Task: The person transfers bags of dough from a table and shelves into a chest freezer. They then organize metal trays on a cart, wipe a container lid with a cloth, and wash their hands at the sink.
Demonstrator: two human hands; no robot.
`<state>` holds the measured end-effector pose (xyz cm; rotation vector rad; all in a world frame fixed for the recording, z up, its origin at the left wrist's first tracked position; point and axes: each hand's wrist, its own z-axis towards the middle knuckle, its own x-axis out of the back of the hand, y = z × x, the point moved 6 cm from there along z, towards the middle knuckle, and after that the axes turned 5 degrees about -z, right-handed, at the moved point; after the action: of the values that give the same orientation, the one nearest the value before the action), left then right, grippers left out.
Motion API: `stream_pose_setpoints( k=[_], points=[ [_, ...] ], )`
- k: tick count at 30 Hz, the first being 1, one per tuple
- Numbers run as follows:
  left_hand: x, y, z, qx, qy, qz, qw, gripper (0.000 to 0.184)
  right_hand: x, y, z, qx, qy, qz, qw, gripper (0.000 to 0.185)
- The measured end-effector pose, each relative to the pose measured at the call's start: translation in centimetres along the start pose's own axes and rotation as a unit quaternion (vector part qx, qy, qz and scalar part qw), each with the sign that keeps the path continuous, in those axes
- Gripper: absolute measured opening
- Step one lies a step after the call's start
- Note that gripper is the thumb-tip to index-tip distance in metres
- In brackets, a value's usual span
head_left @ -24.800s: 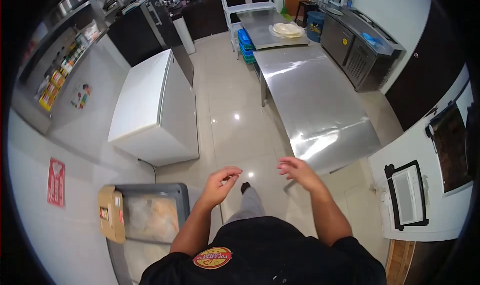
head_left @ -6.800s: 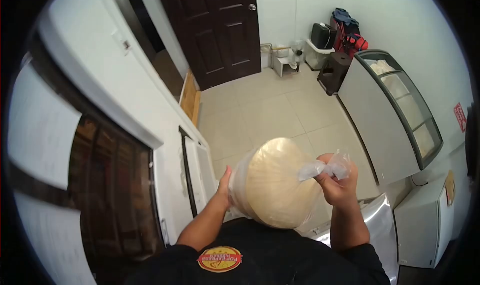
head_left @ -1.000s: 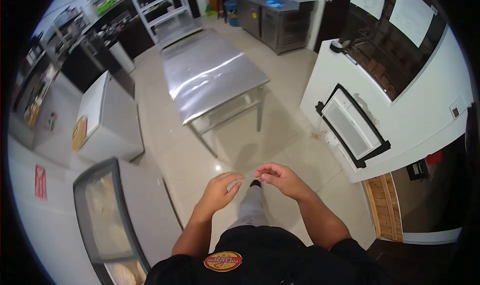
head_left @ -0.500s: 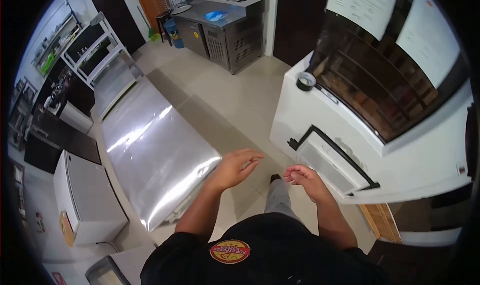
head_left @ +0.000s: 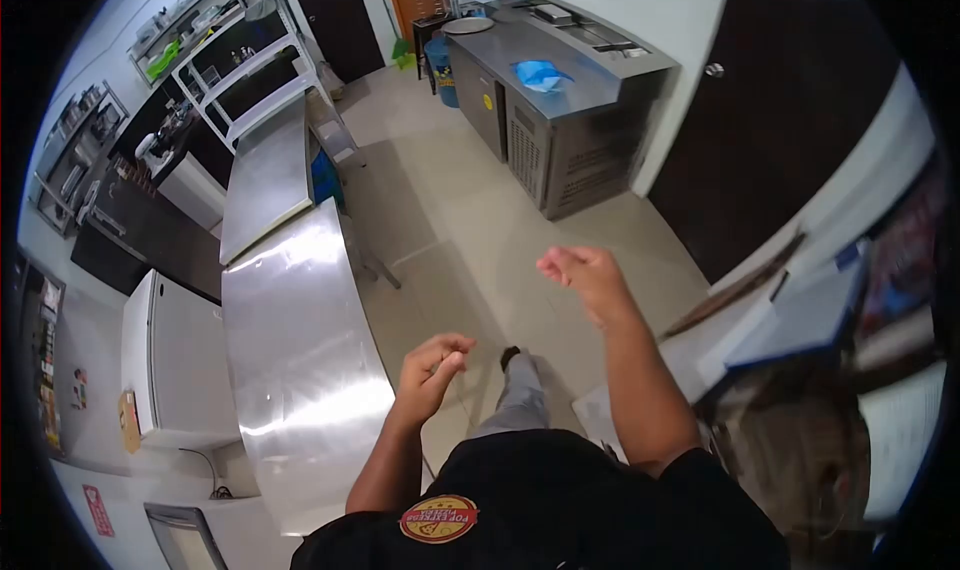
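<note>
My left hand (head_left: 430,378) hangs in front of my body with its fingers curled in and the thumb against them. Nothing shows in it. It is nearest to the long steel worktable (head_left: 310,340) on my left, without touching it. Farther forward and higher, my right hand (head_left: 590,278) is raised over the floor with the fingers folded into a loose fist. I see no object in that hand either.
A steel counter (head_left: 560,100) carrying a blue plastic bag (head_left: 541,76) stands ahead. Beyond the worktable are a second steel table (head_left: 268,170) and a white rack (head_left: 250,65). A white fridge (head_left: 195,360) is at left, a dark door (head_left: 790,100) at right.
My body has moved forward along the worktable, and the window counter has passed out of view. My right hand has risen. Both hands have gone from loosely open to curled.
</note>
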<state>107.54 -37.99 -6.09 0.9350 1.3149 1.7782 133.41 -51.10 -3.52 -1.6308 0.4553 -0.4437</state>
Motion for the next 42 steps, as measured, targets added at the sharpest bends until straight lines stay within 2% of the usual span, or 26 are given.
stream_pose_setpoints(
  k=[1,2,4,6,7,8,10,14,16,18,20,23,24,27,30,32,35,36,39,41,42],
  points=[
    [1.2,-3.0,2.0,0.041,-0.002,-0.020,0.999,0.021,2.1,0.4,3.0,0.008,0.005,0.023,1.000,0.030],
    [2.4,-4.9,5.3,0.076,-0.005,-0.039,0.996,0.020,3.7,0.6,5.6,0.008,0.004,0.029,1.000,0.030],
    [3.9,-4.5,14.1,0.075,0.002,-0.031,0.997,0.020,6.1,0.3,9.5,0.031,-0.003,0.078,0.996,0.047],
    [4.1,-3.8,21.7,0.089,0.021,-0.031,0.995,0.021,8.8,2.4,13.3,0.003,-0.032,0.035,0.999,0.058],
    [4.6,-3.6,25.5,0.094,0.026,-0.032,0.995,0.021,9.6,2.5,14.3,-0.004,-0.035,-0.015,0.999,0.056],
    [5.0,-2.9,30.4,0.060,-0.008,-0.007,0.998,0.021,10.4,1.9,15.8,-0.006,-0.039,-0.065,0.997,0.054],
    [6.3,-2.2,39.3,-0.009,-0.078,0.050,0.996,0.022,11.2,-0.2,19.5,0.015,-0.065,-0.063,0.996,0.053],
    [8.3,-5.6,53.9,-0.043,-0.137,0.077,0.987,0.024,12.2,-0.2,30.3,0.051,-0.071,0.007,0.996,0.048],
    [10.2,-8.2,59.7,-0.034,-0.147,0.086,0.985,0.024,13.4,-0.3,37.8,0.064,-0.066,0.034,0.995,0.046],
    [13.1,-10.2,64.4,-0.006,-0.148,0.100,0.984,0.024,12.7,0.0,46.9,0.011,-0.128,-0.007,0.992,0.043],
    [16.9,-11.3,69.2,0.018,-0.112,0.121,0.986,0.023,11.7,-1.0,56.0,-0.021,-0.180,-0.019,0.983,0.041],
    [24.3,-12.5,75.4,0.045,-0.041,0.155,0.986,0.022,9.3,-7.0,71.5,0.063,-0.300,-0.102,0.946,0.036],
    [27.5,-13.4,77.2,0.054,0.000,0.164,0.985,0.022,8.6,-8.5,76.8,0.067,-0.320,-0.108,0.939,0.036],
    [35.9,-17.5,80.4,0.084,0.102,0.179,0.975,0.021,4.7,-12.3,90.5,0.171,-0.366,-0.150,0.902,0.031],
    [44.1,-24.3,83.3,0.138,0.248,0.020,0.959,0.021,1.2,-15.1,102.0,0.184,-0.353,-0.149,0.905,0.030],
    [48.8,-28.1,86.6,0.161,0.251,-0.012,0.954,0.021,-1.3,-15.3,108.7,0.186,-0.336,-0.148,0.911,0.030],
    [54.5,-31.9,93.8,0.202,0.246,-0.087,0.944,0.022,-2.9,-12.3,116.8,0.098,-0.336,-0.213,0.912,0.029],
    [56.3,-31.7,97.5,0.184,0.238,-0.095,0.949,0.022,-2.5,-12.7,119.3,0.089,-0.338,-0.218,0.911,0.029],
    [63.6,-31.2,110.1,0.129,0.227,-0.096,0.961,0.024,-0.4,-16.5,129.1,0.208,-0.289,-0.345,0.869,0.030],
    [67.6,-32.5,116.9,0.154,0.188,-0.083,0.966,0.023,2.6,-17.2,137.0,0.148,-0.207,-0.311,0.916,0.030],
    [69.4,-33.6,119.6,0.168,0.171,-0.076,0.968,0.023,3.2,-17.7,140.4,0.149,-0.212,-0.307,0.916,0.030]
  ],
)
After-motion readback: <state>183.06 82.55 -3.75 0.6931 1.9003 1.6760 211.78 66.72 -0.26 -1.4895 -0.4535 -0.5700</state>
